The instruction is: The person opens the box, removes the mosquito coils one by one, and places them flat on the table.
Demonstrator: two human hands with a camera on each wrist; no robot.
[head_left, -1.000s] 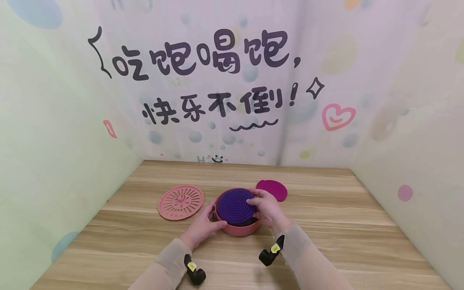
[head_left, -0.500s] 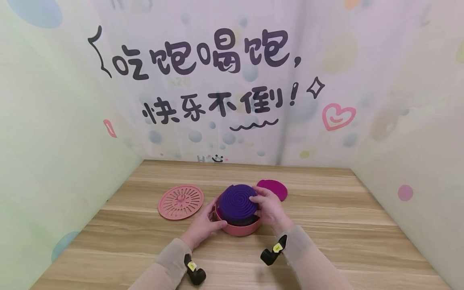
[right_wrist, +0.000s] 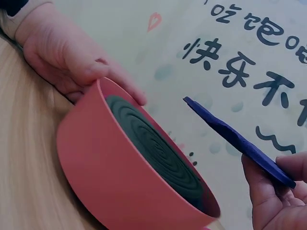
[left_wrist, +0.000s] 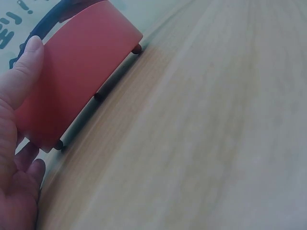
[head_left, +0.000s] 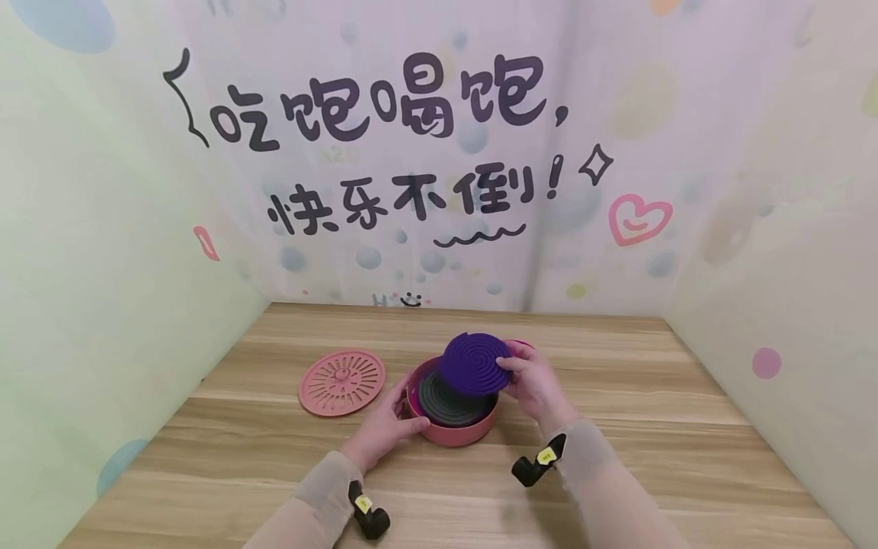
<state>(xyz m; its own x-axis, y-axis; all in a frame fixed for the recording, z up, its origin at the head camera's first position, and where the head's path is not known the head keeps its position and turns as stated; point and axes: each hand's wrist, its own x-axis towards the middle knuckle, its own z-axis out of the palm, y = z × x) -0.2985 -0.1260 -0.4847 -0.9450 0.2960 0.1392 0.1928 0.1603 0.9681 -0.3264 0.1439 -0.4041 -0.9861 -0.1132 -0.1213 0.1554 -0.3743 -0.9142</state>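
Note:
My right hand (head_left: 538, 389) pinches the right edge of a flat purple mosquito coil (head_left: 473, 366). In the right wrist view the purple coil (right_wrist: 235, 139) is seen edge-on, between thumb and fingers, raised clear of the box. A round pink mosquito coil box (head_left: 456, 436) stands without its lid on the table, a dark green coil (right_wrist: 153, 143) lying inside and a bit of magenta showing at its inner edge. My left hand (head_left: 379, 428) holds the box by its left side. The left wrist view shows the thumb against the pink wall (left_wrist: 86, 67) and small dark feet underneath.
A slotted pink lid (head_left: 343, 383) lies flat on the wooden table (head_left: 652, 442), left of the box. Behind my right hand a magenta coil is mostly hidden. Printed cloth walls (head_left: 411, 259) enclose the table at the back and both sides.
My right hand has lifted the purple coil up and to the right, off the box's opening, uncovering the dark green coil. It now overlaps the magenta coil. The left hand has stayed on the box.

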